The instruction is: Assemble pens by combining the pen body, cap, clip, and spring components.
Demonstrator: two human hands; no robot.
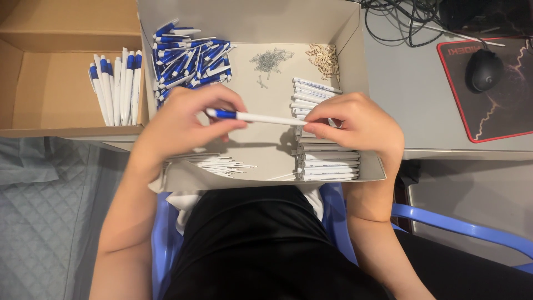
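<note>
Grey worktop [411, 94] runs across the upper part of the view, carrying a shallow white cardboard tray [252, 16] in the middle, a brown cardboard box [55, 94] to the left and a black mouse [484, 69] on a red-edged dark mouse pad [499, 111] to the right, with dark cables [400, 22] behind.

Over the tray, both hands hold one white pen [255, 117] with a blue end, lying level from left to right. Left hand [186, 119] is closed around the blue end, fingers curled over it and thumb underneath. Right hand [358, 122] pinches the white end between thumb and fingertips.

Inside the tray, a heap of blue-and-white pen parts [189, 61] fills the far left corner, a scatter of small metal springs [269, 58] lies at the far middle, and a little pile of tan pieces [325, 58] sits at the far right. White barrels [325, 161] are stacked along the right side, and thin white refills [222, 165] lie at the near edge below the left wrist.

Finished blue-and-white pens [116, 83] lie side by side in the brown box. A blue plastic chair [444, 222] shows below.
</note>
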